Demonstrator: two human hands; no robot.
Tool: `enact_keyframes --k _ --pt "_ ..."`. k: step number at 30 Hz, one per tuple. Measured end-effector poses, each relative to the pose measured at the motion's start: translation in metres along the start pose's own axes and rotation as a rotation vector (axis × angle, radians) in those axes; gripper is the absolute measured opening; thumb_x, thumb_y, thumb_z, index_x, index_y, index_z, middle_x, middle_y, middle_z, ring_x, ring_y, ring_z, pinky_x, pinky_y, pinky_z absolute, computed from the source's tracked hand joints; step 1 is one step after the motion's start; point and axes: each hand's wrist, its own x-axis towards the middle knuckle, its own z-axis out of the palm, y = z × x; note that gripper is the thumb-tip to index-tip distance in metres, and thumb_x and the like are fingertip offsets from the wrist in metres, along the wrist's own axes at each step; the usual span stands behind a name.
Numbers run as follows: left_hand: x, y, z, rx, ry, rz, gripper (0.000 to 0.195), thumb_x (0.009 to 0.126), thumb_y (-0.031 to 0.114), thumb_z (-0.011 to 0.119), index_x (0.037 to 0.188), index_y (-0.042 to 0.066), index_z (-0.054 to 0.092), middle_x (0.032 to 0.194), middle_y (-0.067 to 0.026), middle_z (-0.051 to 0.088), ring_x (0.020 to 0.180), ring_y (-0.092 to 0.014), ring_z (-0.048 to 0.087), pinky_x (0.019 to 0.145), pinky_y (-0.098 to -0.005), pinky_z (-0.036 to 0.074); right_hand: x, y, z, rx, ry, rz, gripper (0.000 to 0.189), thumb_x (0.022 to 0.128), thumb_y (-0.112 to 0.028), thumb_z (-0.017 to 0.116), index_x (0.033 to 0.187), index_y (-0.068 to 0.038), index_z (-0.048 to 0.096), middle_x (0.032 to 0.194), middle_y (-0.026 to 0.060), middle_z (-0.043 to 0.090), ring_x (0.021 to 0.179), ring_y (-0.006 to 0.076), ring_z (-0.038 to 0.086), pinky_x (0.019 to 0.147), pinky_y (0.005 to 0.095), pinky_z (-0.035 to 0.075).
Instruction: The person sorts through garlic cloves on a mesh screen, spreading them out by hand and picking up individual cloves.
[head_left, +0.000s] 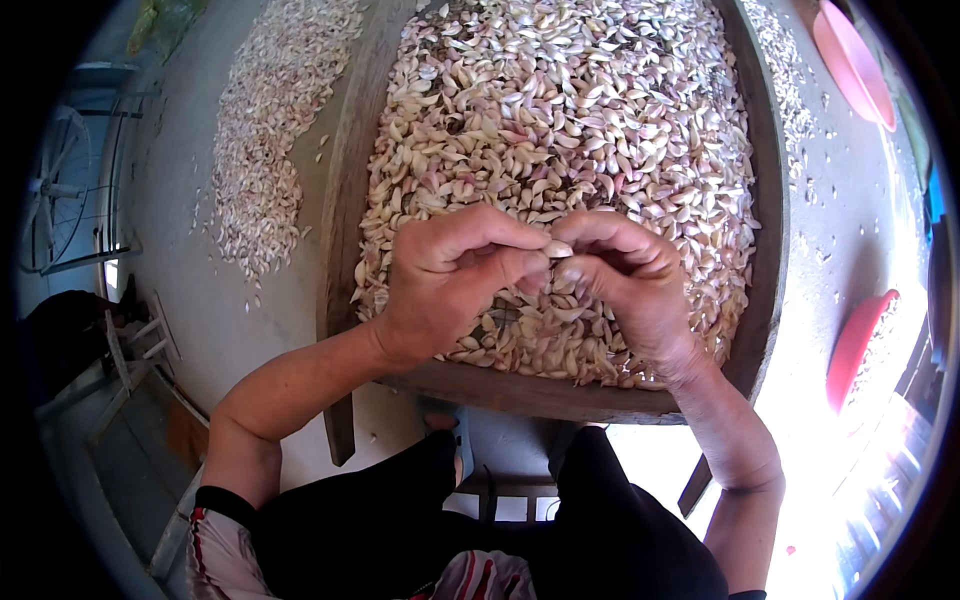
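A single garlic clove (557, 249) sits pinched between both my hands, above a broad layer of loose cloves. My left hand (457, 277) grips its left end between thumb and forefinger. From the other side, my right hand (630, 277) has its thumb and forefinger at the clove's right end, with the other fingers curled beneath. Below them, many unpeeled garlic cloves (540, 142), cream with purple tinges, cover a wire mesh set in a wooden frame (525, 390). A patch of bare mesh shows near my left hand.
On the floor to the left lies a long heap of cloves (262, 150). A pink basin (855, 67) and a red basin (859, 352) stand at the right, near scattered bits (787, 90). A wheel (60, 187) and a metal frame (135, 352) are at far left.
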Motion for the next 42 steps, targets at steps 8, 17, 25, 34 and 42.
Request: enact_keyframes --k 8,17,25,34,42 --pt "-0.01 -0.013 0.004 -0.062 -0.013 -0.077 0.006 0.094 -0.005 0.064 0.099 -0.003 0.065 0.086 -0.0083 0.07 0.075 -0.011 0.068 0.068 -0.024 0.057 -0.007 0.019 -0.003 -0.221 0.02 -0.097 0.008 0.093 0.003 0.067 0.1 -0.002 0.067 0.094 0.002 0.067 0.085 0.0082 0.063 0.076 0.0246 0.052" --pt "-0.014 -0.019 0.002 -0.02 -0.081 -0.207 0.025 0.092 0.001 0.068 0.117 0.001 0.064 0.099 -0.0082 0.068 0.086 -0.012 0.065 0.076 -0.0269 0.055 -0.029 -0.01 -0.027 -0.151 0.15 0.071 0.012 0.093 -0.001 0.069 0.102 -0.009 0.07 0.094 0.001 0.071 0.079 0.0069 0.062 0.073 0.0228 0.051" --pt "-0.02 -0.032 -0.037 0.566 -0.215 0.195 0.04 0.084 0.003 0.07 0.124 0.003 0.061 0.122 -0.0138 0.063 0.11 -0.026 0.063 0.095 -0.0364 0.052 -0.394 -0.312 -0.307 -0.609 1.629 -0.83 0.032 0.099 -0.029 0.06 0.119 -0.004 0.059 0.101 0.0048 0.06 0.094 0.0158 0.058 0.087 0.0316 0.049" --pt "0.041 -0.084 0.013 1.028 -0.693 0.697 0.07 0.084 0.046 0.072 0.144 0.017 0.05 0.162 -0.016 0.024 0.151 -0.036 0.02 0.12 -0.0592 0.017 -0.098 -0.078 -0.112 -1.292 0.272 -0.264 0.059 0.099 -0.04 0.06 0.146 -0.007 0.046 0.153 0.0155 0.041 0.14 0.0306 0.042 0.11 0.0466 0.039" --pt "0.083 -0.076 -0.013 1.246 -0.749 0.571 0.081 0.087 0.072 0.051 0.151 0.022 0.042 0.164 -0.0143 0.02 0.152 -0.033 0.017 0.117 -0.0693 0.011 0.053 0.005 -0.098 -1.825 0.521 -0.057 0.08 0.095 -0.055 0.056 0.155 -0.008 0.03 0.162 0.0183 0.025 0.15 0.0449 0.016 0.119 0.0634 0.016"
